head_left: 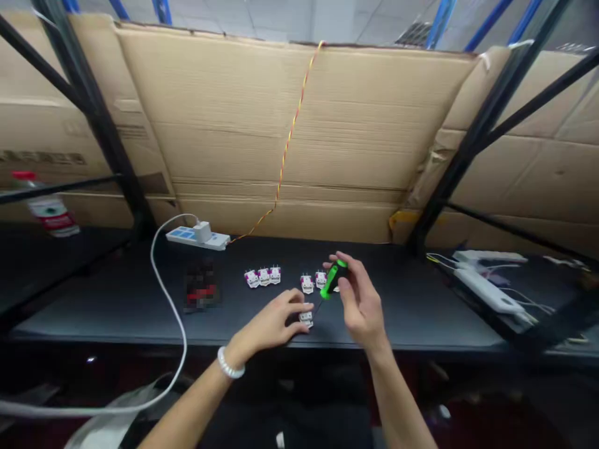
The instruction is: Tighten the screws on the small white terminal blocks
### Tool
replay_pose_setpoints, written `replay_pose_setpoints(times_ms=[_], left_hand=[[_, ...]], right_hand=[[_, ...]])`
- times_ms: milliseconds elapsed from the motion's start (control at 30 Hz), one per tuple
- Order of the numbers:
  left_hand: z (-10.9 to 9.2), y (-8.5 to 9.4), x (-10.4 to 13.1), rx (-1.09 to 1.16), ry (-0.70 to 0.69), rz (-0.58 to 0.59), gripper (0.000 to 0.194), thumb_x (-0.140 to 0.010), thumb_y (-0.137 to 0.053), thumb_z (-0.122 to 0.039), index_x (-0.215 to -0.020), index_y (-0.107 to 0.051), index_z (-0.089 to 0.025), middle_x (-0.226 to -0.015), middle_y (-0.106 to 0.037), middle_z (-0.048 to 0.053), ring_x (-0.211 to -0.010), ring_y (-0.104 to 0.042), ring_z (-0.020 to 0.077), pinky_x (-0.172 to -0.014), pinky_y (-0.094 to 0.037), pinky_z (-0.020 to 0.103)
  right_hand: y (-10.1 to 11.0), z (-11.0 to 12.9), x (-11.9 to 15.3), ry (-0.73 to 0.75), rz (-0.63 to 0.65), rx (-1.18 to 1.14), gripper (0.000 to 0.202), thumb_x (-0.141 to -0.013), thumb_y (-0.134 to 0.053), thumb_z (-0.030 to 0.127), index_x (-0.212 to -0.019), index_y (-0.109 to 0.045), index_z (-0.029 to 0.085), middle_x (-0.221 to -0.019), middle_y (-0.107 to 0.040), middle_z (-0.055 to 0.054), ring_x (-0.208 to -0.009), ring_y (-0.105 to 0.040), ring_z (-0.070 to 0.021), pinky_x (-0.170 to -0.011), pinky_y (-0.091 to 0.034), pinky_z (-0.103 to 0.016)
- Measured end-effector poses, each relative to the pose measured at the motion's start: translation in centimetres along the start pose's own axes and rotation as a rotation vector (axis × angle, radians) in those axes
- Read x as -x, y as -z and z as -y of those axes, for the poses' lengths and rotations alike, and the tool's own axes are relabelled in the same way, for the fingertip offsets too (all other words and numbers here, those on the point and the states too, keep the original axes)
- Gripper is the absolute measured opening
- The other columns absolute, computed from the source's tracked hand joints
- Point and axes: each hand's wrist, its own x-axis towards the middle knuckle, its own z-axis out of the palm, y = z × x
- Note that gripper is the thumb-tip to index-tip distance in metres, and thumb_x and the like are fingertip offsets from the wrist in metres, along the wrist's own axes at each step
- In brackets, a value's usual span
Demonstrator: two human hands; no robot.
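Near the front edge of the black table, my left hand grips a small white part between thumb and fingers. My right hand is closed on a green and black screwdriver, tilted, with its thin shaft pointing down-left to the white part; whether the tip touches it cannot be made out. Behind my hands lie a group of white and purple parts and, further right, more of the same kind, one of them partly hidden by my right hand.
A power strip with a plugged-in white adapter stands at the back left, its white cable looping forward. Black metal posts flank the cardboard wall. More white strips lie right; a bottle stands left.
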Motion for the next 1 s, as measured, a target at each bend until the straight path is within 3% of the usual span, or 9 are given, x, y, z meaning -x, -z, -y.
replay_pose_setpoints(times_ms=[67, 200, 267, 433, 633, 700, 867, 1000], left_hand=[[0.1, 0.0, 0.0, -0.003, -0.004, 0.006, 0.038, -0.098, -0.077, -0.029, -0.135, -0.074, -0.027, -0.128, -0.064, 0.008, -0.122, -0.062, 0.0264, -0.113, -0.050, 0.040], [0.1, 0.0, 0.0, 0.001, -0.013, 0.009, 0.039, -0.099, -0.076, -0.031, -0.137, -0.073, -0.027, -0.130, -0.064, 0.009, -0.124, -0.062, 0.0268, -0.114, -0.050, 0.041], [0.0, 0.0, 0.0, 0.000, -0.022, 0.008, 0.037, -0.100, -0.075, -0.032, -0.136, -0.074, -0.026, -0.129, -0.064, 0.009, -0.124, -0.062, 0.0269, -0.114, -0.050, 0.041], [-0.2, 0.1, 0.0, 0.001, -0.021, 0.002, 0.036, -0.100, -0.075, -0.032, -0.136, -0.073, -0.027, -0.128, -0.064, 0.009, -0.122, -0.063, 0.0262, -0.113, -0.051, 0.041], [0.0, 0.0, 0.0, 0.009, -0.024, -0.006, 0.036, -0.100, -0.075, -0.033, -0.136, -0.074, -0.028, -0.129, -0.064, 0.009, -0.123, -0.062, 0.0269, -0.113, -0.051, 0.041], [0.1, -0.1, 0.0, 0.008, -0.023, -0.005, 0.038, -0.099, -0.076, -0.033, -0.136, -0.073, -0.029, -0.129, -0.064, 0.008, -0.123, -0.062, 0.0266, -0.114, -0.050, 0.041], [0.0, -0.1, 0.0, 0.009, -0.008, 0.003, 0.038, -0.098, -0.077, -0.031, -0.136, -0.074, -0.027, -0.130, -0.064, 0.009, -0.123, -0.062, 0.0271, -0.114, -0.050, 0.042], [0.0, -0.1, 0.0, 0.018, 0.001, 0.006, 0.039, -0.098, -0.077, -0.029, -0.137, -0.073, -0.027, -0.131, -0.064, 0.009, -0.125, -0.062, 0.0270, -0.115, -0.050, 0.042]], right_hand=[[0.0, -0.1, -0.1, 0.011, -0.008, -0.011, 0.037, -0.108, -0.052, 0.031, -0.145, -0.060, 0.027, -0.135, -0.064, -0.013, -0.115, -0.072, -0.0249, -0.096, -0.063, -0.043], [-0.4, -0.3, -0.3, 0.063, -0.165, 0.120, 0.035, -0.092, -0.080, 0.033, -0.126, -0.072, 0.027, -0.123, -0.061, -0.009, -0.110, -0.067, -0.0239, -0.093, -0.062, -0.038], [-0.5, -0.2, -0.2, 0.037, -0.165, 0.126, 0.032, -0.096, -0.076, 0.032, -0.128, -0.071, 0.028, -0.122, -0.062, -0.008, -0.109, -0.068, -0.0227, -0.093, -0.061, -0.037], [-0.5, 0.2, 0.4, -0.054, 0.008, -0.014, 0.039, -0.110, -0.047, 0.030, -0.148, -0.055, 0.031, -0.135, -0.064, -0.011, -0.108, -0.073, -0.0225, -0.094, -0.063, -0.042], [-0.9, 0.4, 0.5, 0.092, -0.147, 0.193, 0.034, -0.094, -0.077, 0.031, -0.127, -0.070, 0.029, -0.122, -0.062, -0.009, -0.113, -0.066, -0.0256, -0.094, -0.060, -0.041], [-0.9, 0.6, 0.4, 0.077, -0.149, 0.196, 0.030, -0.098, -0.071, 0.028, -0.129, -0.071, 0.030, -0.122, -0.063, -0.009, -0.113, -0.066, -0.0242, -0.093, -0.060, -0.039], [-0.4, 1.5, 0.5, 0.020, 0.003, 0.115, 0.047, -0.110, -0.044, 0.022, -0.154, -0.053, 0.032, -0.134, -0.067, -0.010, -0.117, -0.070, -0.0238, -0.099, -0.059, -0.042], [-0.3, 1.2, 0.3, 0.119, -0.052, 0.205, 0.038, -0.102, -0.063, 0.027, -0.140, -0.066, 0.029, -0.126, -0.064, -0.010, -0.114, -0.067, -0.0254, -0.094, -0.060, -0.040]])
